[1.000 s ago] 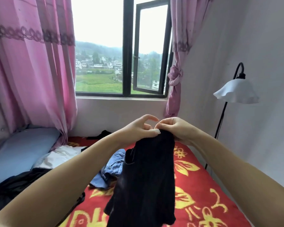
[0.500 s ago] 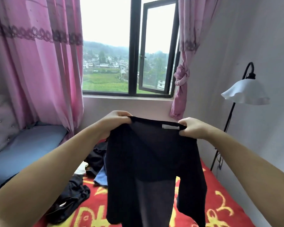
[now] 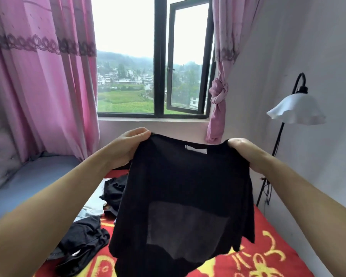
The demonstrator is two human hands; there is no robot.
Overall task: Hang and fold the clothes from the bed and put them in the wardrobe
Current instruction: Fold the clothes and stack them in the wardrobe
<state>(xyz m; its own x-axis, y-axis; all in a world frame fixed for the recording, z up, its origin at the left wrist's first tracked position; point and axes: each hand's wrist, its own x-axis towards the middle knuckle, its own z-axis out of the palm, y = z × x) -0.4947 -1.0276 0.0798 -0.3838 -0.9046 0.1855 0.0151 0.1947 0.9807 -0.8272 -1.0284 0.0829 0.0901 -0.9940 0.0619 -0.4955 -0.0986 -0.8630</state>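
2 bare hands are holding a black top [image 3: 185, 188] spread out in the air above the bed [image 3: 268, 254]. The left hand [image 3: 126, 148] is gripping 1 shoulder of it with curled fingers, and the right hand [image 3: 241, 149] is gripping the other, so the neckline with its white label [image 3: 196, 147] is stretching between them. The garment is hanging down sheer, its hem reaching over the red and yellow bedspread. Other dark and pale clothes [image 3: 88, 232] are lying heaped on the bed to the left, near a blue pillow [image 3: 28, 182].
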